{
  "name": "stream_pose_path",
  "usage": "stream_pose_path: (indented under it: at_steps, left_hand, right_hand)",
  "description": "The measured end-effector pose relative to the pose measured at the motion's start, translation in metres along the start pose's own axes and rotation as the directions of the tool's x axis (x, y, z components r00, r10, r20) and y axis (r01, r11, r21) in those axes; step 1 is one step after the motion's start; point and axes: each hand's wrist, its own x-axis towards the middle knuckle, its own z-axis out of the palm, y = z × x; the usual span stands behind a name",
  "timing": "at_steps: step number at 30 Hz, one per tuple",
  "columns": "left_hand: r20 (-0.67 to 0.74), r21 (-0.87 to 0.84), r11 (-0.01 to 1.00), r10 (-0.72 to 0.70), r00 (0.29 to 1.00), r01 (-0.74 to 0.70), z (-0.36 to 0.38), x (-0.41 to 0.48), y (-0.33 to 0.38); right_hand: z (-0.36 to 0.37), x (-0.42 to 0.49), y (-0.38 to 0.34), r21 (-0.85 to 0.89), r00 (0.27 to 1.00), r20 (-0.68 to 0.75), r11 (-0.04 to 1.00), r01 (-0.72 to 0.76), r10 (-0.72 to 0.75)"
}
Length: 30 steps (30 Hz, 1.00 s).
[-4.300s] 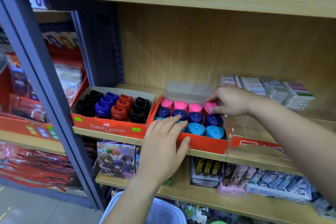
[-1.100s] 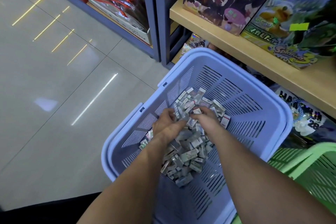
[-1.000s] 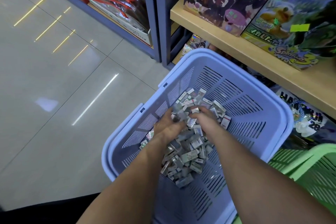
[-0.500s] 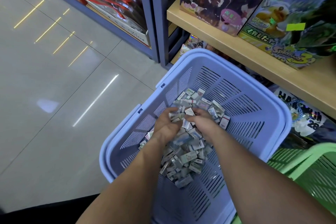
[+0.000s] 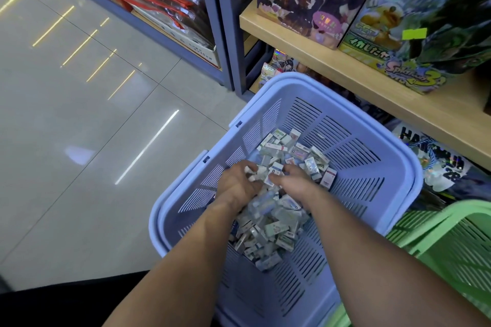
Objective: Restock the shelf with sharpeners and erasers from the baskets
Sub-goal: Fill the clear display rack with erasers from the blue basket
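Blue basket beside green basket, under wooden shelf, holds erasers clutched by left hand and right hand.

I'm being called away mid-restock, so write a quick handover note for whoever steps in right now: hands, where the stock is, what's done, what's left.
Left hand: down in the blue basket, fingers curled round a few erasers.
Right hand: beside it, pinching erasers too.
Green basket: to the right, contents hidden.
Done: handfuls gathered, not lifted out.
Left: carry them to the shelf; its eraser spot is out of view.
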Motion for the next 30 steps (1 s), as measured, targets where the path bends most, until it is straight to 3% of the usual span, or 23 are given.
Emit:
stream_pose_path:
  at_steps: [2,6,9,12,15,21,25,30]
  left_hand:
    - [-0.006,0.012,0.999,0.030,1.000,-0.030,0.000,-0.005,0.004]
    - [0.120,0.197,0.978,0.040,0.992,-0.063,-0.001,-0.012,0.010]
    - [0.124,0.186,0.981,0.029,0.992,-0.052,-0.002,-0.013,0.009]
    - [0.017,0.028,1.000,-0.003,1.000,0.003,-0.003,-0.013,0.007]
    - [0.001,-0.224,0.974,-0.037,0.999,0.037,-0.001,-0.019,0.017]
    - [0.026,-0.662,0.749,0.058,0.998,-0.027,-0.018,-0.044,0.056]
    - [0.039,-0.773,0.632,0.128,0.991,-0.051,-0.045,-0.079,0.094]
    - [-0.029,-0.733,0.637,0.319,0.947,-0.237,-0.061,-0.146,0.126]
  right_hand:
    - [0.002,-0.004,0.000,0.044,1.000,-0.018,0.999,-0.004,0.005]
    - [0.003,-0.007,0.001,0.070,1.000,-0.018,0.997,-0.013,0.014]
    - [0.002,-0.017,-0.005,0.074,1.000,-0.001,0.997,-0.022,0.022]
    - [0.001,-0.018,-0.009,0.128,0.999,-0.046,0.992,-0.006,0.012]
    - [-0.003,-0.027,-0.018,0.289,0.989,-0.145,0.957,0.035,0.008]
    - [-0.034,-0.072,-0.034,0.484,0.949,-0.308,0.847,0.221,-0.071]
    - [-0.053,-0.141,-0.037,0.674,0.949,-0.293,0.679,0.290,-0.115]
    - [-0.051,-0.214,-0.037,0.781,0.930,-0.232,0.515,0.353,-0.285]
